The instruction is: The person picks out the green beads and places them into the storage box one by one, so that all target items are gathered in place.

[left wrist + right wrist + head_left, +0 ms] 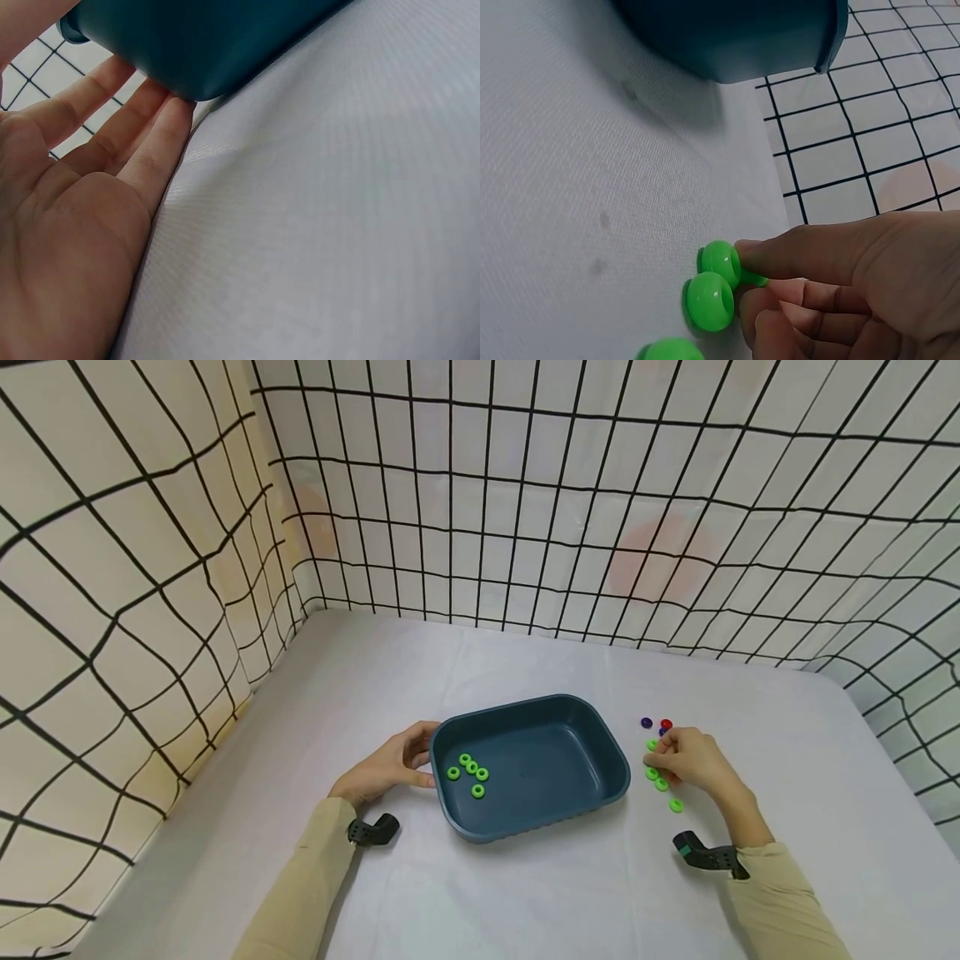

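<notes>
- Tabletop [525,893]: covered in white cloth, faint creases toward the near side. Weave shows in both wrist views; the right wrist view has a few faint grey smudges [604,220] on it.
- Room: black mesh [450,472] closes in the left, back and right sides, with pale backing [540,518] behind it. Lines run fairly regular at the back, more warped on the left.
- Left side reads warmer, cream to yellowish low down. Large reddish patch [660,556] shows blurred behind the back mesh, right of centre; a fainter one sits near the back-left corner.
- Tray [536,764]: dark blue-teal, rounded corners, mid-tabletop, slightly skewed. Five green rings [472,768] inside, bunched at its left end; rest of the tray floor is bare.
- Right of tray, on the cloth: loose green rings [676,806] in a rough line, with a red ring [666,724] and dark blue rings [647,722] at the far end, one partly hidden.
- Left grip [382,768]: fingers extended and apart, touching the tray's left outer wall.
- Right grip [697,764]: fingers curled in among the loose green ones. Green shows between thumb and fingertips; can't tell if it's pinched or just lying behind.
- Beige sleeves [300,885], black wrist mounts [705,852] on both arms.
</notes>
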Action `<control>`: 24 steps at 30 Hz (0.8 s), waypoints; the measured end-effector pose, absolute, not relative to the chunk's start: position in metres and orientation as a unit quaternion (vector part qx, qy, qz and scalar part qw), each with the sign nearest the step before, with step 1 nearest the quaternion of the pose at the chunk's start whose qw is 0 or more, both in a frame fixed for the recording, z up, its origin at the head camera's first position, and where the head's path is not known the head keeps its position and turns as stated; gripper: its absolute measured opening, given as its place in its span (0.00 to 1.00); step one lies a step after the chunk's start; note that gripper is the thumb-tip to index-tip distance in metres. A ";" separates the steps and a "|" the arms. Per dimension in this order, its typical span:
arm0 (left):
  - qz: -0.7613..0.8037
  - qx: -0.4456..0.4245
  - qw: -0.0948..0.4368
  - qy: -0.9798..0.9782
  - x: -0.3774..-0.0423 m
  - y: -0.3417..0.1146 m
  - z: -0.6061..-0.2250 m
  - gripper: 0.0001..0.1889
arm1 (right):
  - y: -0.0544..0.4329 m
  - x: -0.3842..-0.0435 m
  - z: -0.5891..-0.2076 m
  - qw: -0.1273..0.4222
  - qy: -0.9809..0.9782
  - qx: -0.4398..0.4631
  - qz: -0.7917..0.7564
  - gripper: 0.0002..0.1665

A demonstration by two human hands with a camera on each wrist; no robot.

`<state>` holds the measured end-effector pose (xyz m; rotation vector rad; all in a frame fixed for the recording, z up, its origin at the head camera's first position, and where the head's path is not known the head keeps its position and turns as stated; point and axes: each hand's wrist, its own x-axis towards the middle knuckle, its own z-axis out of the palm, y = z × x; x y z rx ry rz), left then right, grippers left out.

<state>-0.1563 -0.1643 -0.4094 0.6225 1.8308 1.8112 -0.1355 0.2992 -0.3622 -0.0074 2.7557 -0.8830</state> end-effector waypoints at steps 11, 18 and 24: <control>0.661 0.226 0.252 0.670 -0.156 -0.164 -0.409 0.45 | 0.297 -0.135 -0.363 0.116 0.945 -0.004 -0.307 0.11; 0.660 0.231 0.249 0.670 -0.156 -0.164 -0.410 0.45 | 0.298 -0.134 -0.363 0.119 0.935 0.005 -0.334 0.10; 0.663 0.233 0.246 0.667 -0.156 -0.164 -0.410 0.46 | 0.297 -0.134 -0.362 0.122 0.934 0.006 -0.336 0.10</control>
